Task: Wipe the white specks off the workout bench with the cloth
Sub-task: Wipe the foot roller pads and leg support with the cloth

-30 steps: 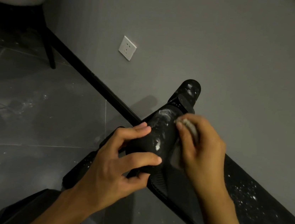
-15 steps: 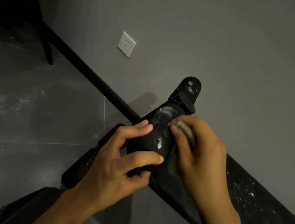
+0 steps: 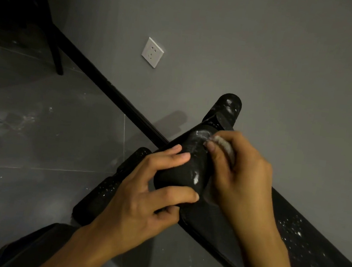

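Note:
The black workout bench [image 3: 303,244] runs from the centre to the lower right, its pad dotted with white specks. A black foam roller [image 3: 186,168] at its end carries white smears. My left hand [image 3: 147,196] grips the near end of that roller, fingers curled over it. My right hand [image 3: 241,174] holds a bunched grey cloth [image 3: 224,145] and presses it against the roller's upper right side. Most of the cloth is hidden inside my hand. A second roller [image 3: 228,111] sticks up behind, also smeared white.
A lower black roller [image 3: 108,189] with specks lies left of my left hand. Behind the bench rise the grey wall, a white socket [image 3: 152,52] and a black skirting board. A chair leg [image 3: 55,52] stands at the upper left on the dark tiled floor.
My right hand has slid the cloth a little up along the roller toward its far end. My left hand keeps the same grip.

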`<state>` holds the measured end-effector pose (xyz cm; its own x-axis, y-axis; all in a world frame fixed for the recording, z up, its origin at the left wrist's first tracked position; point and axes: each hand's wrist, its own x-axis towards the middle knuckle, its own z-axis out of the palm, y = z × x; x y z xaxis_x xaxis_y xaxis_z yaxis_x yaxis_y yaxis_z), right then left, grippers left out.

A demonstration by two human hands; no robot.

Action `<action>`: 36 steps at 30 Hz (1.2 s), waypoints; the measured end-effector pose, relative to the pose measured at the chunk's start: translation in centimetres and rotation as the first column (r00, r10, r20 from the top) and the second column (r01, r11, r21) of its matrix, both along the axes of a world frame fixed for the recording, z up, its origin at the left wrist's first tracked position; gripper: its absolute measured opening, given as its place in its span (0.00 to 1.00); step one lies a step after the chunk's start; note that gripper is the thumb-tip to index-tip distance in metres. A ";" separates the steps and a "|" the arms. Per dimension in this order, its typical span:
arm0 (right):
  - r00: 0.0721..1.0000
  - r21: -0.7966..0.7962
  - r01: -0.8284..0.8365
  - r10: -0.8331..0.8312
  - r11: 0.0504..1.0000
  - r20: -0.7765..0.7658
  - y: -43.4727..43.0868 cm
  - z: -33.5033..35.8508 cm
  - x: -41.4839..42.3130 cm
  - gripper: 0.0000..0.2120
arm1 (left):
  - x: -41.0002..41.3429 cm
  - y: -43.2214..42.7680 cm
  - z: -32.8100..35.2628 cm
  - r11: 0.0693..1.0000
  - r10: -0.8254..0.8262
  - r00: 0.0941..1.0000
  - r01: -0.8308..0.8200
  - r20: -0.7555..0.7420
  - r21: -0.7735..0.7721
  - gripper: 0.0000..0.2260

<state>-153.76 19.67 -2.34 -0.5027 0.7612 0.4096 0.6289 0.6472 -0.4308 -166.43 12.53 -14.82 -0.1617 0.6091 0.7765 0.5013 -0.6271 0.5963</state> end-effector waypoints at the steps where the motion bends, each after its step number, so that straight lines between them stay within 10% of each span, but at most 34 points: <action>1: 1.000 0.000 0.011 -0.011 1.000 -0.014 -0.1 -0.1 -0.1 0.05 | 0.0 0.0 0.0 1.000 -0.006 1.000 0.006 0.000 -0.001 0.23; 36: 0.978 -0.188 -0.148 0.115 0.971 -0.173 -5.4 -1.0 1.7 0.03 | -0.1 -0.5 -0.2 0.998 -0.053 0.998 0.053 -0.013 -0.028 0.19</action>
